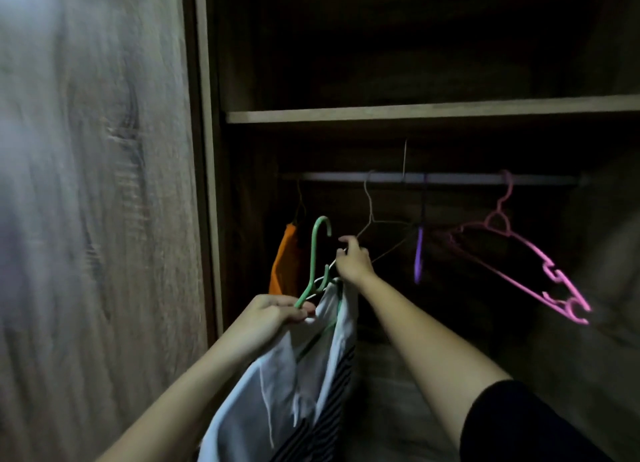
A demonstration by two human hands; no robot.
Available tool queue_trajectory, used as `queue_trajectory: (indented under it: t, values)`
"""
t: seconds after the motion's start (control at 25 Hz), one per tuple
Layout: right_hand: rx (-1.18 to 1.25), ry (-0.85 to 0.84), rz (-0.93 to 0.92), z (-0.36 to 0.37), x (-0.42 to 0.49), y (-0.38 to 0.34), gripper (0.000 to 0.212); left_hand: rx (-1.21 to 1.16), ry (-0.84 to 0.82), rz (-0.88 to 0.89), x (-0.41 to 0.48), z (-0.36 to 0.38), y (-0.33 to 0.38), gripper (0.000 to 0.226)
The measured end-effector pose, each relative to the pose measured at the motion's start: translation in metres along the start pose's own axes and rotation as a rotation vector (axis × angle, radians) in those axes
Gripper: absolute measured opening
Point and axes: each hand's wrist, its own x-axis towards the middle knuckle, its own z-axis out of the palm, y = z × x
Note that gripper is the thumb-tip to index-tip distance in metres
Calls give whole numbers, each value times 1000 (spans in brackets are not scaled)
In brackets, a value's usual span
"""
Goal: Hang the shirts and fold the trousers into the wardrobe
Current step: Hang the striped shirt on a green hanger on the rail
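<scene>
Hanging step in hand; left hand (273, 312) grips the green hanger (317, 246) carrying the white shirt (277, 375), below the rail (450, 178); right hand (355, 262) fingers pinch a wire hanger (372, 215); next, raise hook onto rail.

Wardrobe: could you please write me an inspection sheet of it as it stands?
Surface: shelf above the rail; top too dark to tell.
Job's things: white shirt on green hanger, not on the rail; orange garment hanging at left.
Clutter: wire hanger, purple hanger, pink hanger on rail.
Hands: left hand grips green hanger; right hand holds wire hanger.
Cables: nothing seen.
Surroundings: wardrobe door at left.
</scene>
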Motion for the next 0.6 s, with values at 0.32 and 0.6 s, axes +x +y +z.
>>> queue_trajectory:
  t: [0.32,0.6]
  values:
    - [38,46,54,19,9,-9,50,-27,-23,-48,-7,-28,-28,19]
    - [-84,99,8,10,-30,-16,57,-148,79,-149,-17,-14,-57,19]
